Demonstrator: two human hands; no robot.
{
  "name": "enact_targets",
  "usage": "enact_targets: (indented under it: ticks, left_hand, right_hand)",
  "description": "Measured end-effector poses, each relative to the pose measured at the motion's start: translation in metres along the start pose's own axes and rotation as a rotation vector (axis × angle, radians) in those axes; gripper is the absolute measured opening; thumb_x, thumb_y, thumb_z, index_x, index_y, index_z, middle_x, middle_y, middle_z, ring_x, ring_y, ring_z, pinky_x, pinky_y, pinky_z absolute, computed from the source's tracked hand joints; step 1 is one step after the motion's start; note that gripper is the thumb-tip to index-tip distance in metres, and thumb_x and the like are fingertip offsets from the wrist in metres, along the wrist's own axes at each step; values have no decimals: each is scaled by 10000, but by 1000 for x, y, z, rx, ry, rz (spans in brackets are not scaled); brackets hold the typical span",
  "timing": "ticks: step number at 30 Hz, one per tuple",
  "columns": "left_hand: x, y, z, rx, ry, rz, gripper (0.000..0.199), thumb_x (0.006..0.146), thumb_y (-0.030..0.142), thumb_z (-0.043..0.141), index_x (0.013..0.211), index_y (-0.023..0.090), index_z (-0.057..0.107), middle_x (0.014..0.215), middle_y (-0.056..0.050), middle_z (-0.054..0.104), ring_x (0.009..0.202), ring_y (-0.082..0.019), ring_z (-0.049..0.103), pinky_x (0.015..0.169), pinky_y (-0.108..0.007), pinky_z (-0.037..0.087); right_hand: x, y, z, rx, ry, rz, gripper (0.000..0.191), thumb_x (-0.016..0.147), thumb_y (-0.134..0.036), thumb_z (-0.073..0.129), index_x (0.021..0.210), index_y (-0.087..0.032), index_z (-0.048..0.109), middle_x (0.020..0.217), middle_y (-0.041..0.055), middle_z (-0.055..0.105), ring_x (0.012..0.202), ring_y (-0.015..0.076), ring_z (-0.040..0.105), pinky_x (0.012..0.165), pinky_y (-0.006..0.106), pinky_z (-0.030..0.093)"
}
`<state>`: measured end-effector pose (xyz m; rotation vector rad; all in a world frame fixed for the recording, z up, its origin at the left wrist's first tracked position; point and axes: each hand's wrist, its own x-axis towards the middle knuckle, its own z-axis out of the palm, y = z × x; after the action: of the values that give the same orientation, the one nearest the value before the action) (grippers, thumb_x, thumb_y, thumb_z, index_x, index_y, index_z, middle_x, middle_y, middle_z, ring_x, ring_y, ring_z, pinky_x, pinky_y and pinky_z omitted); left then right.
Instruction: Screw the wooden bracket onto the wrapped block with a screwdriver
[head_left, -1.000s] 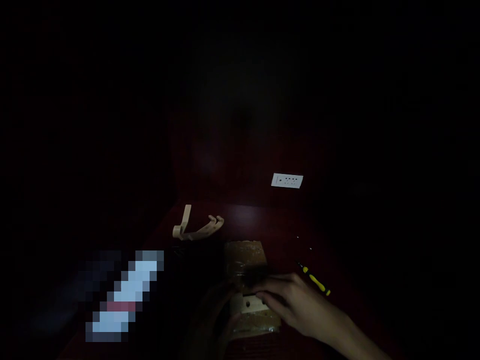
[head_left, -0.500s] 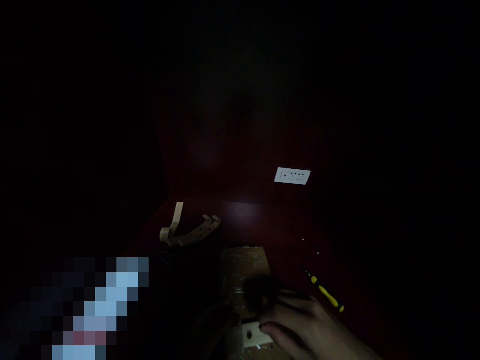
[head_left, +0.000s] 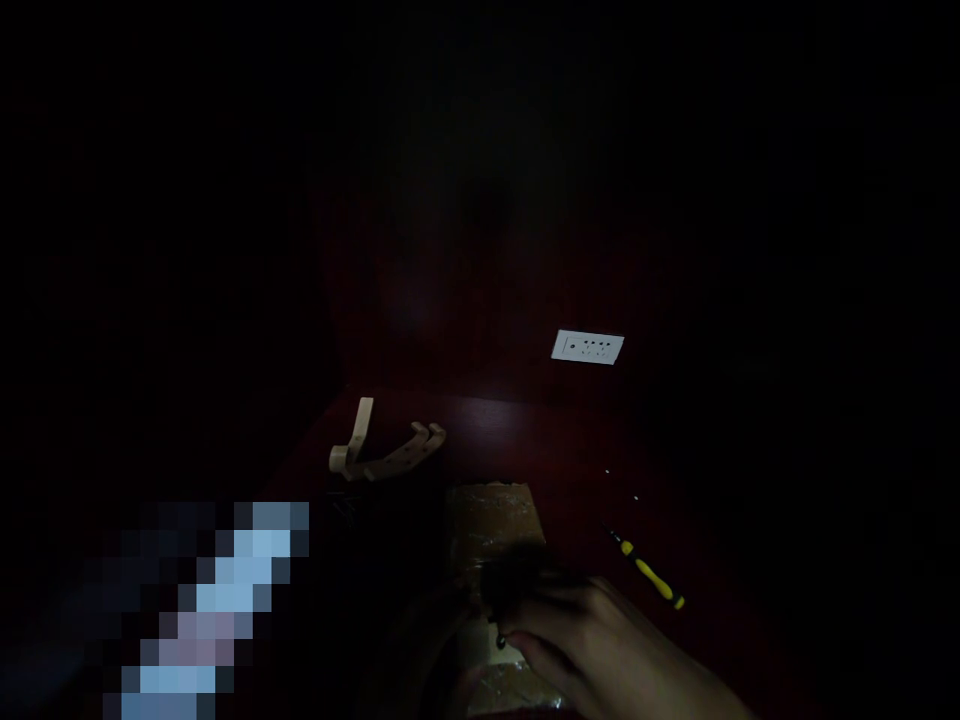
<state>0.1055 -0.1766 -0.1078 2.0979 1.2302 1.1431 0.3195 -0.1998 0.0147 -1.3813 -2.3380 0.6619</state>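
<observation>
My right hand (head_left: 581,630) reaches in from the lower right, its thumb and fingers closed on a small dark piece (head_left: 501,641) at the hole of a pale wooden piece (head_left: 484,643). That wooden piece lies across a tape-wrapped cardboard piece (head_left: 499,515). Deep shadow covers my left hand (head_left: 442,625), which is at the left side of the wooden piece; its fingers are too dark to read. A yellow and black screwdriver (head_left: 652,580) rests to the right of my right hand.
Curved wooden parts (head_left: 397,460) and an upright wooden strip (head_left: 361,425) stand at the back left. Two tiny pale bits (head_left: 636,498) lie at the right. A white socket plate (head_left: 588,347) is on the dark red wall. A blurred bright patch fills the lower left.
My right hand has moved slightly left over the wooden piece, and its thumb is now at the hole. The view has shifted a little.
</observation>
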Motion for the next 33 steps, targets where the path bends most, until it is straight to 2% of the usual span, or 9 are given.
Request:
enact_targets:
  ticks: [6, 11, 14, 20, 23, 28, 33]
  left_hand:
    - [3, 15, -14, 19, -46, -13, 472, 802, 342, 590, 1270, 344, 525, 1261, -24, 590, 1133, -246, 570, 952, -374, 514]
    - [10, 28, -19, 24, -97, -23, 402, 853, 345, 537, 1252, 298, 528, 1278, -49, 568, 1142, -227, 557, 965, -392, 494]
    - [13, 30, -19, -30, -150, -26, 399, 871, 361, 520, 1261, 276, 509, 1301, -66, 540, 1181, -229, 517, 1005, -420, 450]
    - [14, 32, -19, -96, -126, -13, 423, 875, 370, 526, 1286, 280, 475, 1299, -62, 530, 1195, -223, 496, 1030, -420, 415]
    - [14, 35, -19, -106, -120, 37, 437, 887, 351, 512, 1315, 297, 444, 1318, -54, 516, 1207, -209, 485, 1041, -412, 404]
    - [15, 36, -20, -73, -111, 146, 352, 908, 300, 477, 1258, 283, 496, 1282, -51, 543, 1178, -193, 504, 1024, -395, 419]
    - [16, 37, -20, -44, -100, 166, 363, 897, 291, 490, 1259, 274, 489, 1260, -64, 551, 1144, -201, 523, 996, -400, 440]
  right_hand:
    - [1, -2, 6, -98, 54, -60, 158, 909, -242, 489, 933, -255, 645, 1009, 15, 668, 997, 178, 577, 873, 295, 422]
    - [2, -1, 9, -115, 66, -106, 173, 918, -226, 472, 916, -224, 644, 925, 30, 672, 876, 169, 596, 802, 289, 430]
    - [3, 2, 11, -99, 76, -151, 178, 915, -234, 479, 924, -205, 655, 935, 55, 671, 900, 178, 596, 809, 290, 430]
    - [3, 7, 14, -84, 120, -143, 177, 899, -251, 502, 936, -211, 671, 915, 54, 673, 858, 169, 612, 795, 283, 443]
    - [2, 9, 16, -64, 124, -130, 184, 893, -248, 503, 952, -219, 675, 909, 43, 678, 821, 158, 621, 770, 270, 450]
    - [2, 10, 16, -30, 130, -114, 203, 883, -253, 505, 980, -224, 681, 908, 37, 684, 796, 151, 623, 750, 260, 455]
    - [3, 7, 16, -51, 137, -95, 194, 875, -234, 504, 958, -223, 679, 895, 29, 677, 795, 142, 613, 743, 245, 446]
